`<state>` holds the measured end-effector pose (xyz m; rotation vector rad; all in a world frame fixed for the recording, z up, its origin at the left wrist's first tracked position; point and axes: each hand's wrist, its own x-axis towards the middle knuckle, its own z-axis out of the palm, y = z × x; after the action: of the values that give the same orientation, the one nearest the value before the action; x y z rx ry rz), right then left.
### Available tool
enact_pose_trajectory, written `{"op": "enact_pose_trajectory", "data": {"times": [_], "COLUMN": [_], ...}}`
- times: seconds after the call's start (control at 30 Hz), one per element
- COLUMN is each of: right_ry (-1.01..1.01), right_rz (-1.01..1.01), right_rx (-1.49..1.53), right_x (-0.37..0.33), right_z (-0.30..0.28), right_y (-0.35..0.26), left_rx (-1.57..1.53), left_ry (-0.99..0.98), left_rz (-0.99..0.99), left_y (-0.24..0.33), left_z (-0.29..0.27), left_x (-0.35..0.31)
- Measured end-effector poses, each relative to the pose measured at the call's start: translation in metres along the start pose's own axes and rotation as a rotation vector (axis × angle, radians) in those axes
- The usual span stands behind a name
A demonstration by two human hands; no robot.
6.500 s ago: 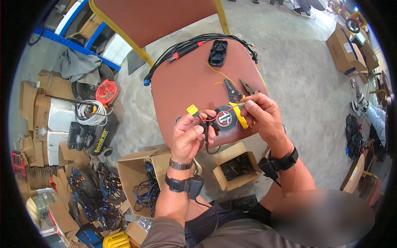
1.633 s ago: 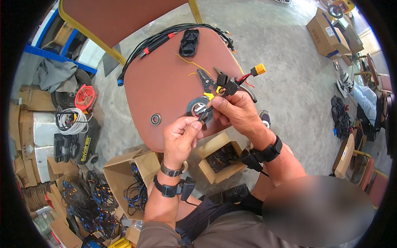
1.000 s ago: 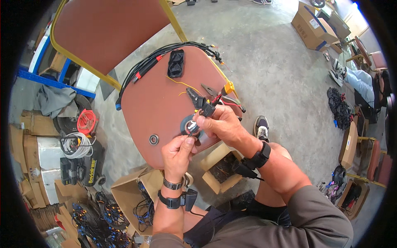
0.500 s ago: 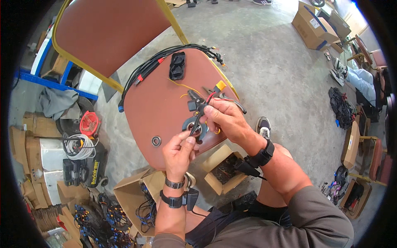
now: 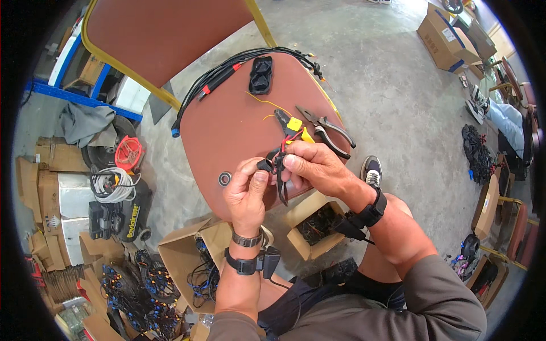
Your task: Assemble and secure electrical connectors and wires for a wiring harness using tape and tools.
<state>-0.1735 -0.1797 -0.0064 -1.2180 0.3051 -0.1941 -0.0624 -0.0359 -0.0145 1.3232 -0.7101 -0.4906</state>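
Observation:
Both hands are close together above the seat of a reddish-brown chair (image 5: 213, 133). Pinched between the thumb and fingers of my left hand (image 5: 245, 190) is a short black piece (image 5: 265, 165), its exact kind unclear. My right hand (image 5: 313, 165) closes on a black cable (image 5: 282, 184) with red wire and a yellow connector (image 5: 294, 124) at its upper end. The black piece meets the cable between my fingertips; whether they are joined is hidden. Pliers (image 5: 325, 129) with dark handles rest on the seat beyond my right hand, beside a black tool with yellow handles (image 5: 282, 119), partly covered.
A metal ring (image 5: 225, 178), a black tray (image 5: 261, 75), a red-and-black tool (image 5: 219, 81) and a bundle of black cables (image 5: 196, 91) lie on the seat. Below it stand a small carton (image 5: 307, 250) and a larger carton (image 5: 176, 258) with cables. Cartons and coiled wire crowd the left side.
The cable has turned in my hands, its black tail now hanging downward. My left hand has shifted up and holds the short black piece against it. The pliers show more fully.

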Motion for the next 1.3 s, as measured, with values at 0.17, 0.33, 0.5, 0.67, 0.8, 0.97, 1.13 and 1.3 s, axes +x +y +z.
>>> {"op": "enact_pose_trajectory", "data": {"times": [0.17, 0.33, 0.5, 0.67, 0.8, 0.97, 1.13, 1.3], "right_ry": [-0.009, -0.007, -0.015, -0.043, -0.052, -0.056, -0.084, -0.084], "right_rz": [0.012, 0.014, 0.017, -0.004, -0.008, -0.011, -0.019, 0.003], "right_rx": [0.061, 0.064, 0.082, 0.039, 0.039, -0.010, -0.031, -0.059], "right_x": [0.000, 0.000, 0.002, 0.003, 0.001, -0.001, -0.002, -0.002], "right_z": [0.001, 0.002, 0.002, 0.001, 0.000, 0.000, 0.002, 0.002], "right_y": [0.001, 0.004, 0.009, 0.009, 0.009, 0.009, 0.005, 0.008], "left_rx": [0.024, 0.001, -0.008, -0.032, -0.003, 0.081, 0.181, 0.125], "left_ry": [-0.063, -0.090, -0.078, -0.065, -0.080, -0.100, -0.107, -0.109], "left_rz": [-0.004, -0.080, -0.067, -0.083, -0.100, -0.112, -0.099, -0.107], "left_y": [0.000, 0.000, -0.003, -0.003, -0.002, 0.003, 0.009, 0.007], "left_z": [-0.005, -0.006, -0.005, -0.007, -0.007, -0.009, -0.010, -0.009], "left_x": [0.001, -0.001, -0.002, -0.003, -0.001, -0.002, -0.004, -0.003]}}
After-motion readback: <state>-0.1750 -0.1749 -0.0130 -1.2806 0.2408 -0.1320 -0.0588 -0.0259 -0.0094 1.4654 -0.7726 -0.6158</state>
